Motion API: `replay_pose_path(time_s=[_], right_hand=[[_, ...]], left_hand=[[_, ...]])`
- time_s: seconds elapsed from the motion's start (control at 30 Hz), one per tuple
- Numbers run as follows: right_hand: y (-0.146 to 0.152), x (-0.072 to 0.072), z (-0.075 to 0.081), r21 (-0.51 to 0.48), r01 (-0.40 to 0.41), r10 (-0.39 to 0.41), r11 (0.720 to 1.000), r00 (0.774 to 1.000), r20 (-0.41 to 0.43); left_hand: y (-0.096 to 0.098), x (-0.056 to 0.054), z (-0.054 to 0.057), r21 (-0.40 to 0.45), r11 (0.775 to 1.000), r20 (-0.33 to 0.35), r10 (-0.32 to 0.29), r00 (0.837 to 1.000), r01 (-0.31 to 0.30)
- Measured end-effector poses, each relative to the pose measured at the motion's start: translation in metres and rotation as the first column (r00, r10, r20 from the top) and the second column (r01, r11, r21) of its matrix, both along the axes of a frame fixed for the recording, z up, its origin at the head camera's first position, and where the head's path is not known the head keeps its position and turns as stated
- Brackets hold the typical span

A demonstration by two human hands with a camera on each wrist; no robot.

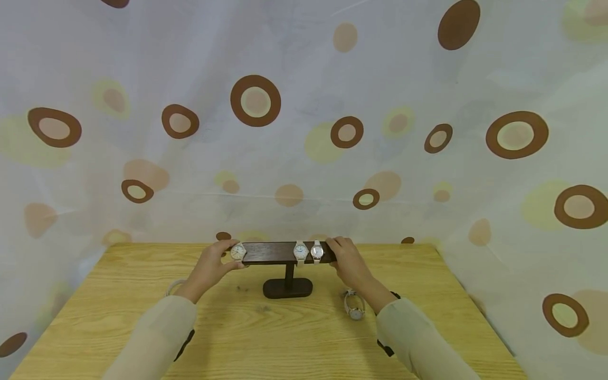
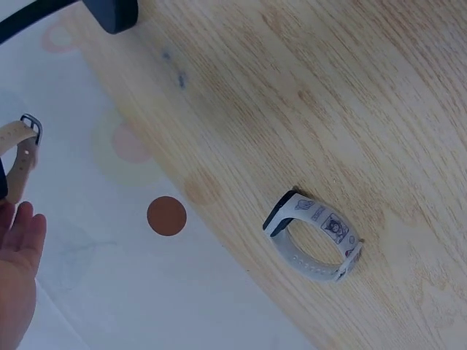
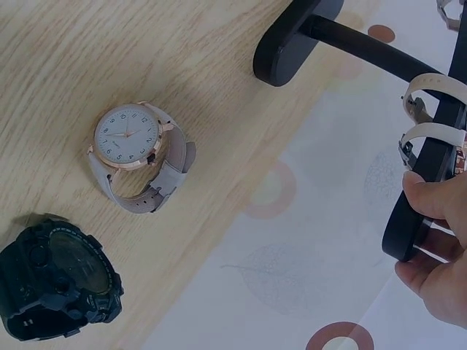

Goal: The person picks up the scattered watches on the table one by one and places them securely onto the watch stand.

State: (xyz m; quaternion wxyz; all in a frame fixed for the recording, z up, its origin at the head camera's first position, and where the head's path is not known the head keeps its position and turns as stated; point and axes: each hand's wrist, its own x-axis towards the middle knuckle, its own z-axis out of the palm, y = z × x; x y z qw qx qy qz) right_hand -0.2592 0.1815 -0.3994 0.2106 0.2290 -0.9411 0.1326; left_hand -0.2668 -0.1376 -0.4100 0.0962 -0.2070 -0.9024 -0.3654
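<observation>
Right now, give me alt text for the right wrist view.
A right hand grips the black crossbar of a display stand at one end, beside two pale watch straps. A white-dialled watch and a black watch sit on the wooden table.

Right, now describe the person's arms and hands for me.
The left sleeve and right sleeve are long, plain and pale cream, reaching about to the wrists. A small dark piece shows along the left one's inner edge, and another dark piece along the right one's; what they are is unclear. The left hand and right hand are ungloved.
</observation>
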Motion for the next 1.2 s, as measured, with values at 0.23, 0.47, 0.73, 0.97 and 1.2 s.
replay_pose_path(time_s=[0.23, 0.47, 0.73, 0.97, 1.2], right_hand=[[0.001, 0.0, -0.002, -0.001, -0.003, 0.002, 1.0, 1.0, -0.006], [0.002, 0.0, -0.002, 0.01, -0.003, 0.003, 1.0, 1.0, -0.012], [0.001, 0.001, -0.001, -0.001, -0.004, 0.004, 1.0, 1.0, -0.002], [0.001, -0.001, -0.002, 0.013, -0.007, 0.007, 1.0, 1.0, -0.011], [0.0, -0.001, -0.003, 0.015, -0.014, 0.014, 1.0, 1.0, -0.019]], left_hand=[[0.001, -0.001, -0.001, 0.007, 1.0, -0.026, -0.012, 1.0, 0.013], [0.004, -0.002, 0.001, 0.009, 1.0, -0.011, -0.01, 1.0, 0.01], [0.007, -0.001, 0.005, 0.032, 0.999, 0.012, -0.019, 1.0, 0.019], [0.007, -0.001, 0.008, -0.013, 0.999, 0.022, -0.032, 0.999, 0.033], [0.013, -0.002, 0.012, -0.12, 0.991, -0.04, -0.063, 0.997, 0.058]])
